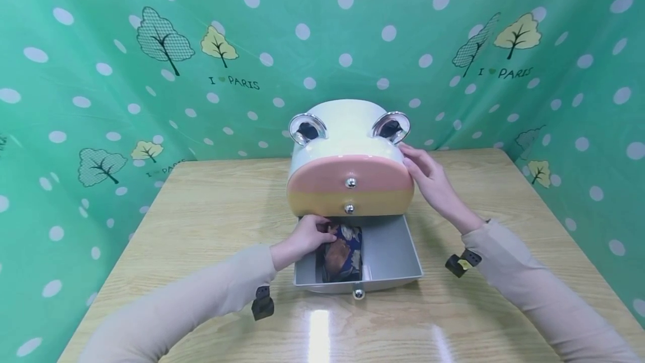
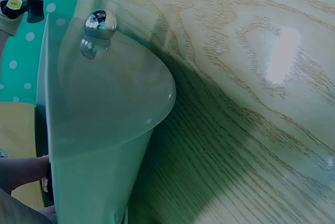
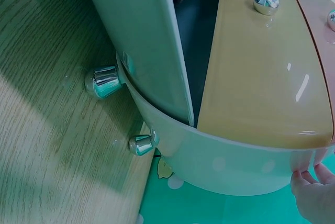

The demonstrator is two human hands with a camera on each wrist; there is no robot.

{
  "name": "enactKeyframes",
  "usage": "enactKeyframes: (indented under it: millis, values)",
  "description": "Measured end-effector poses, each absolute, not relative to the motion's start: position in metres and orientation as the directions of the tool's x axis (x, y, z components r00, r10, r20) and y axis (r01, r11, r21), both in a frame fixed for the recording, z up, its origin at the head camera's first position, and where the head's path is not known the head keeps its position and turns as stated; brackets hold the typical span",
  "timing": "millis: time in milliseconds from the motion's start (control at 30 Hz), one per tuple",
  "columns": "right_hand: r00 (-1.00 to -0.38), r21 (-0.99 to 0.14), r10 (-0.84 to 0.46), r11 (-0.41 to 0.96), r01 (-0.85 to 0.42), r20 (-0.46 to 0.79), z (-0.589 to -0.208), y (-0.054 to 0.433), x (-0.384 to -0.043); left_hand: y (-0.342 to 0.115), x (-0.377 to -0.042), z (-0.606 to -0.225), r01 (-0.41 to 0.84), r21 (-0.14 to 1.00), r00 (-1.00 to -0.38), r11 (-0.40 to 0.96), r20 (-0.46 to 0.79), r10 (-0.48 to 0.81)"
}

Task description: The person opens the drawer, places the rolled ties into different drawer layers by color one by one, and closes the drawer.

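Note:
A white, frog-like drawer box (image 1: 347,130) with chrome-ringed eyes stands on the table. Its bottom drawer (image 1: 390,251) is pulled out. Inside the drawer, toward its left side, lies a dark blue floral cloth bundle (image 1: 345,254) with brown and cream flowers. My left hand (image 1: 307,237) reaches over the drawer's left wall and pinches the bundle's far left part between thumb and fingers; some fingertips are hidden. My right hand (image 1: 428,175) rests its extended fingers on the box's right side, below the eye, as the right wrist view also shows with the hand (image 3: 316,195).
The pink drawer front (image 1: 322,172) and yellow drawer front (image 1: 322,203) are closed, each with a chrome knob. Another knob (image 1: 358,293) sticks out from the pulled-out drawer. Wooden tabletop (image 1: 227,195) surrounds the box, with a green dotted curtain (image 1: 282,32) behind.

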State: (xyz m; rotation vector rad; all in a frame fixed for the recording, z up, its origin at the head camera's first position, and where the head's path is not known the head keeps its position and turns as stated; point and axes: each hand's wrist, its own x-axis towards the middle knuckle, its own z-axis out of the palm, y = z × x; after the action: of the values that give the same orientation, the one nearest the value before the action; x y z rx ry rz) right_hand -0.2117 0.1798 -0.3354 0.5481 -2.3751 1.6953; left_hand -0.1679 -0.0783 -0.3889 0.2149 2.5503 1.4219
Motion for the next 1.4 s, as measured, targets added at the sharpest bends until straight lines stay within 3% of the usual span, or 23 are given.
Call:
enactKeyframes:
  millis: [333, 633, 1033, 1400]
  values:
    - [-0.914, -0.875, -0.186, 0.271, -0.401, 0.362, -0.337, 0.179, -0.213, -0.087, -0.157, -0.378, 0.069, 0.878, -0.966, 0.474, -0.061, 0.253]
    - [-0.918, -0.878, -0.182, 0.276, -0.391, 0.352, -0.338, 0.18, -0.213, -0.092, -0.144, -0.365, 0.055, 0.896, -0.98, 0.44, -0.037, 0.197]
    - [-0.918, -0.875, -0.185, 0.284, -0.392, 0.351, -0.338, 0.179, -0.212, -0.097, -0.124, -0.366, 0.151, 0.949, -0.965, 0.278, 0.08, 0.251]
    - [-0.92, -0.872, -0.184, 0.298, -0.388, 0.346, -0.34, 0.179, -0.214, -0.09, -0.105, -0.369, 0.151, 0.981, -0.946, 0.123, 0.107, 0.304]
